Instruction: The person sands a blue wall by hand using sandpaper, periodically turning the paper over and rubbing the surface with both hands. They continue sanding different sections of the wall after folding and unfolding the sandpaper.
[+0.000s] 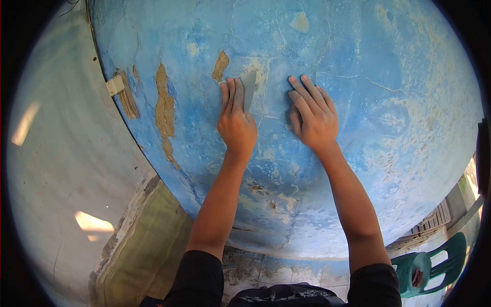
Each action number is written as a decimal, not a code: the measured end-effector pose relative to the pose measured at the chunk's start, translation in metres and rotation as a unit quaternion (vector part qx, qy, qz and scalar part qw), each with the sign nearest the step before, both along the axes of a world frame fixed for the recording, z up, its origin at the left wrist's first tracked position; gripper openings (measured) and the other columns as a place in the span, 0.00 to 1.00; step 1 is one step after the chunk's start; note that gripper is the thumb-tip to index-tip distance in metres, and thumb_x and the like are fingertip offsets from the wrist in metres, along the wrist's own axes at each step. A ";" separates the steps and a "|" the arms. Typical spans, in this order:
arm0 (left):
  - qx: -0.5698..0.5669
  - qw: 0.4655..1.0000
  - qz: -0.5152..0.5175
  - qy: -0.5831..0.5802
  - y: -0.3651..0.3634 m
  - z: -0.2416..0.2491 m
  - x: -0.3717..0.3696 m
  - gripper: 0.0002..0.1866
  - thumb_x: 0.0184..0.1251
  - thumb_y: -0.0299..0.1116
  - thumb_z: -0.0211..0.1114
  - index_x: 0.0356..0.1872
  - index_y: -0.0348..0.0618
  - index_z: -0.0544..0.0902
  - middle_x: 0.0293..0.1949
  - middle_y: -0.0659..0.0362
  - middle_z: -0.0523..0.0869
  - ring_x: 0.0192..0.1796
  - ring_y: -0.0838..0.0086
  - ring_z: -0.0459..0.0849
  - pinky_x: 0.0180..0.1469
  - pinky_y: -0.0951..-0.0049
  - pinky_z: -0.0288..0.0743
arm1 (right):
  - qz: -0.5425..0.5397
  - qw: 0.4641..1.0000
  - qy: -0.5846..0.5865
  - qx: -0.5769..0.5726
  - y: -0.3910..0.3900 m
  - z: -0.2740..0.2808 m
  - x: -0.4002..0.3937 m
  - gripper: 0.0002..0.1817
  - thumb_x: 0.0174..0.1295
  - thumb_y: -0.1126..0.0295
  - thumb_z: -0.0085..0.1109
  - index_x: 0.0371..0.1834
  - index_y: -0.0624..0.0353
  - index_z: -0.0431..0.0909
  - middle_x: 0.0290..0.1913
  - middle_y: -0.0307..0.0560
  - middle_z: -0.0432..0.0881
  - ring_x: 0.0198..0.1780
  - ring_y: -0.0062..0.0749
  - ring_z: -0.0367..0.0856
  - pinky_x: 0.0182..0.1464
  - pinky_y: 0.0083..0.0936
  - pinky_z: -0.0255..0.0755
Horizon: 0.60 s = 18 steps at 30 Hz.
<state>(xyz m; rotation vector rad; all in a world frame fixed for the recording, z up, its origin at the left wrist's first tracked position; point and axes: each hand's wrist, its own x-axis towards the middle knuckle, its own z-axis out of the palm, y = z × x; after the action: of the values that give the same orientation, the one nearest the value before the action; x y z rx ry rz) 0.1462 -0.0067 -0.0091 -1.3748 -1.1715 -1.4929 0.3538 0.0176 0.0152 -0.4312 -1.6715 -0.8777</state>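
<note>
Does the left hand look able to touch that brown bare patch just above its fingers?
Probably yes: the left hand is just below the brown bare patch, and nothing seems in the way, though it holds a grey sheet.

Left hand (237, 120): fingers bunched, aimed at 12 o'clock; left forearm (220, 204) slants to 1. Right hand (315, 116): fingers slightly parted, toward 11; right forearm (350, 197) likewise.

- L plain black short fabric sleeve (197, 276): wide cut, hem nr elbow
- R plain black short fabric sleeve (376, 286): same matte blk, hem a bit above elbow
- Black fabric shirt front w/ pale angular print (289, 295): btm ctr, only partly vis., motif too small to ID
- Bare L hand (237, 130) & bare R hand (317, 123): fingers look dusty, esp. twd tips
</note>
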 end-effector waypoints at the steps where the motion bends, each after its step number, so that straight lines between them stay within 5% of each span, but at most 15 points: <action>1: -0.002 1.000 0.000 -0.001 -0.002 -0.005 -0.001 0.37 0.65 0.08 0.57 0.79 0.33 0.79 0.78 0.42 0.81 0.83 0.44 0.73 0.75 0.50 0.81 | 0.000 1.000 -0.001 -0.002 0.000 0.000 0.000 0.15 0.65 0.73 0.67 0.55 0.57 0.87 0.75 0.45 0.86 0.79 0.44 0.80 0.76 0.47 0.77; 18: 0.011 0.999 -0.025 0.039 0.003 -0.018 -0.003 0.43 0.56 0.04 0.55 0.79 0.33 0.78 0.79 0.40 0.79 0.83 0.42 0.72 0.77 0.48 0.79 | -0.022 1.000 0.008 0.002 -0.002 -0.001 -0.003 0.14 0.67 0.73 0.66 0.55 0.56 0.87 0.74 0.44 0.87 0.78 0.43 0.81 0.75 0.46 0.77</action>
<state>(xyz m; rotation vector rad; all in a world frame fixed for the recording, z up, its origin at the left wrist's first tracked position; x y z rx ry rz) 0.1433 -0.0040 -0.0272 -1.4436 -1.0770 -1.4690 0.3503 0.0151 0.0141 -0.4727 -1.6504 -0.9082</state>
